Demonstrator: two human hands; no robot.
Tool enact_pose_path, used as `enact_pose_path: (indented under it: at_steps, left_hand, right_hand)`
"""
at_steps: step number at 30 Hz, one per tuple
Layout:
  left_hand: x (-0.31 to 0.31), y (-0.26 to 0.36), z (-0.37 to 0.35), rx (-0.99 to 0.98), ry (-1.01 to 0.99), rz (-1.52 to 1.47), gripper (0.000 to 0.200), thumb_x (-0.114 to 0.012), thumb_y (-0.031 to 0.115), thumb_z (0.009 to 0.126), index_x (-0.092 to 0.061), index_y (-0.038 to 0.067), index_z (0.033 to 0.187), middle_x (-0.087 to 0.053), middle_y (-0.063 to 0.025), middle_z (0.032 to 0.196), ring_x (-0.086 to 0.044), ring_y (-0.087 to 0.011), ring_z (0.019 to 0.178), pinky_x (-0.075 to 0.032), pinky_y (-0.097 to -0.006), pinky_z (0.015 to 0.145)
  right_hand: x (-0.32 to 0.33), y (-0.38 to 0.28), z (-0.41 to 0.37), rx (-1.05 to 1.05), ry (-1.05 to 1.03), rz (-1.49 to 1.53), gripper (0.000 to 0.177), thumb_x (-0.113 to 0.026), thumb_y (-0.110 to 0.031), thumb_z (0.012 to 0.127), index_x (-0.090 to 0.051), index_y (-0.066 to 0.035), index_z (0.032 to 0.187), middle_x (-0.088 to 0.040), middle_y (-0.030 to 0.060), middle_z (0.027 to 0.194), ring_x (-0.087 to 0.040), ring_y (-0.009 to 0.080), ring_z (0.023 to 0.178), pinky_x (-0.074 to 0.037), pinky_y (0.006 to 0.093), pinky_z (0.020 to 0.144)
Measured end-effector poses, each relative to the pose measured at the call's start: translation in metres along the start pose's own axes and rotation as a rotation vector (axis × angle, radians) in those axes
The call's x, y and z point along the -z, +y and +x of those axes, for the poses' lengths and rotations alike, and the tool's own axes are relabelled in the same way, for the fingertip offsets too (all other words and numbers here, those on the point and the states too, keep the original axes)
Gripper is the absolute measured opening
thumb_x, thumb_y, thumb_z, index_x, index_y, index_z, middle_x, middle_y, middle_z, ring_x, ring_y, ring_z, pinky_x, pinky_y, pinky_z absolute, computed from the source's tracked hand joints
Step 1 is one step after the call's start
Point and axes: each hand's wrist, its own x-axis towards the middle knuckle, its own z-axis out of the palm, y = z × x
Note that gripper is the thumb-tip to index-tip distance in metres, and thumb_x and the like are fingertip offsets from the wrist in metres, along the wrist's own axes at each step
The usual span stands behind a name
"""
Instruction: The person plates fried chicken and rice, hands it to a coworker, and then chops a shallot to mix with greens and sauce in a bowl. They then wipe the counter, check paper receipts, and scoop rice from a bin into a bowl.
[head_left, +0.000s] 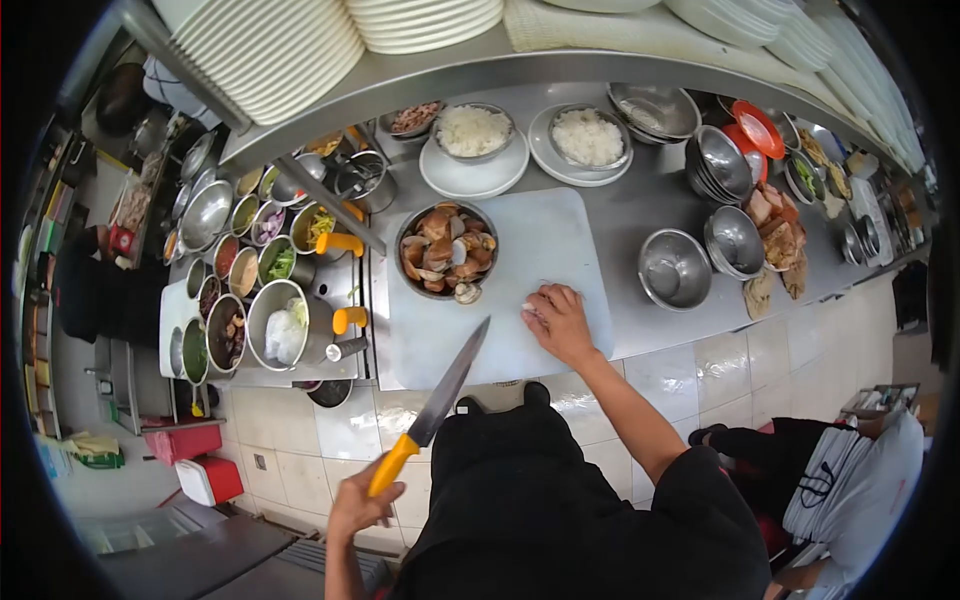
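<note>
A kitchen knife [452, 383] with a yellow handle is gripped in my left hand [362, 498]. Its blade points up and away, over the near part of the white cutting board [545, 235]. My right hand [560, 320] rests on the board's right side with fingers curled down. A small pale piece [530, 308] shows at its fingertips; I cannot make out its kind. On the board's left stands a metal bowl [403, 268] full of clams and brown chunks [440, 250]. One clam [467, 292] lies on the board against the bowl's near side.
Two bowls of white rice [475, 132] on plates sit behind the board. Metal bowls [675, 268] stand to the right, beside brown meat [783, 230]. Ingredient pots [290, 322] crowd the left. A shelf of stacked plates [270, 60] overhangs the back. Another person [850, 480] is at the lower right.
</note>
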Motion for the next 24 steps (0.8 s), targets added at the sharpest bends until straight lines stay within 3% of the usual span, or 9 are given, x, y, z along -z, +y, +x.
enact_pose_path:
  at_steps: [2,3,8,12,14,15,20,22,24]
  left_hand:
    - [-0.015,-0.012,0.024,0.089,-0.158,-0.122,0.026,-0.064,0.008,0.077,-0.055,-0.005,0.099,-0.059,-0.0082,0.06,-0.054,-0.0115,0.043,-0.043,-0.0246,0.039]
    - [-0.021,-0.044,0.047,-0.043,-0.16,-0.131,0.023,-0.061,0.004,0.076,-0.055,-0.005,0.096,-0.06,-0.0096,0.061,-0.056,-0.0131,0.043,-0.044,-0.0248,0.038]
    - [-0.048,0.004,0.078,-0.014,-0.096,-0.066,0.028,-0.057,0.0,0.075,-0.052,-0.006,0.102,-0.058,-0.0105,0.058,-0.055,-0.015,0.041,-0.042,-0.0247,0.036]
    - [-0.066,0.01,0.109,-0.008,-0.129,-0.044,0.021,-0.055,0.012,0.08,-0.057,0.0,0.097,-0.059,-0.0089,0.06,-0.054,-0.014,0.04,-0.044,-0.0275,0.04]
    - [-0.074,-0.002,0.131,-0.226,-0.03,0.151,0.023,-0.057,0.019,0.084,-0.058,-0.002,0.093,-0.058,-0.0112,0.062,-0.057,-0.0192,0.047,-0.046,-0.0315,0.049]
    - [-0.078,-0.005,0.139,-0.366,0.04,0.216,0.034,-0.055,0.031,0.087,-0.057,-0.003,0.088,-0.057,-0.0139,0.063,-0.059,-0.0234,0.056,-0.046,-0.0348,0.056]
    - [-0.105,0.067,0.149,-0.242,0.058,0.106,0.051,-0.04,0.044,0.092,-0.056,-0.004,0.086,-0.056,-0.0173,0.064,-0.057,-0.0285,0.06,-0.046,-0.0383,0.06]
    - [-0.112,0.123,0.137,-0.131,-0.033,0.122,0.055,-0.035,0.045,0.093,-0.055,-0.006,0.088,-0.057,-0.0221,0.067,-0.058,-0.0347,0.066,-0.046,-0.0423,0.064]
    - [-0.129,0.13,0.153,-0.187,-0.012,0.183,0.055,-0.034,0.044,0.093,-0.055,-0.007,0.089,-0.057,-0.0254,0.071,-0.059,-0.0384,0.068,-0.046,-0.0451,0.066]
  right_hand:
    - [-0.005,-0.005,-0.006,-0.05,0.054,-0.025,0.022,-0.065,-0.021,0.075,-0.059,-0.008,0.093,-0.053,0.0092,0.103,-0.047,0.0275,0.101,-0.036,0.0405,0.085]
    - [-0.006,-0.007,-0.007,-0.086,0.1,-0.036,0.023,-0.065,-0.021,0.075,-0.059,-0.008,0.093,-0.053,0.0091,0.102,-0.047,0.0276,0.101,-0.036,0.0406,0.085]
    - [-0.002,-0.013,-0.007,-0.139,0.161,0.02,0.025,-0.065,-0.019,0.075,-0.059,-0.006,0.096,-0.055,0.0105,0.101,-0.048,0.0295,0.1,-0.037,0.0417,0.085]
    - [0.007,-0.004,-0.004,-0.164,0.294,0.154,0.026,-0.061,-0.01,0.076,-0.058,-0.004,0.101,-0.056,0.0131,0.103,-0.049,0.0322,0.099,-0.039,0.0423,0.086]
    - [0.013,0.002,-0.006,-0.186,0.346,0.19,0.027,-0.059,-0.007,0.076,-0.058,-0.003,0.102,-0.056,0.0139,0.104,-0.049,0.0329,0.098,-0.04,0.0422,0.086]
    - [0.016,0.006,-0.008,-0.266,0.378,0.132,0.026,-0.058,-0.005,0.076,-0.058,-0.003,0.102,-0.056,0.0142,0.104,-0.049,0.0331,0.097,-0.04,0.0419,0.086]
    - [0.016,0.01,-0.019,-0.368,0.337,0.123,0.022,-0.055,-0.003,0.078,-0.058,-0.001,0.1,-0.056,0.0144,0.101,-0.048,0.0327,0.095,-0.041,0.0413,0.084]
    - [0.01,0.005,-0.022,-0.343,0.32,0.125,0.021,-0.056,-0.003,0.078,-0.058,-0.001,0.099,-0.057,0.0139,0.1,-0.048,0.0326,0.095,-0.041,0.041,0.084]
    - [0.009,0.0,-0.021,-0.311,0.305,0.115,0.02,-0.058,-0.004,0.078,-0.059,-0.001,0.097,-0.057,0.013,0.099,-0.048,0.0323,0.095,-0.041,0.0405,0.084]
